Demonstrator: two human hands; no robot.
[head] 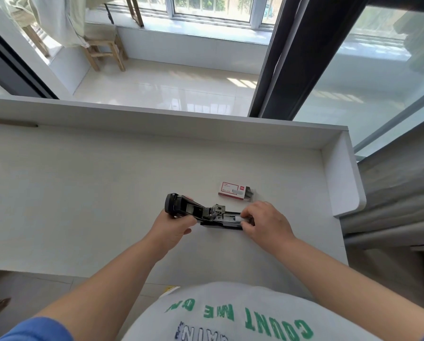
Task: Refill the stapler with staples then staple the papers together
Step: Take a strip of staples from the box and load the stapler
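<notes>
A black stapler [213, 214] lies swung open on the white desk [82, 193], its lid folded back to the left and its metal channel exposed. My left hand [175, 226] grips the lid end. My right hand [265, 222] pinches a silvery strip of staples [239, 219] at the right end of the channel. Behind them sits a red-and-white staple box [233, 190], its tray slid out to the right with staples showing. No papers are in view.
The desk has a raised white rim along the back [156, 121] and right side [346, 178]. Beyond it are a tiled floor, a wooden stool [105, 49] and windows. A grey curtain [398, 198] hangs at the right.
</notes>
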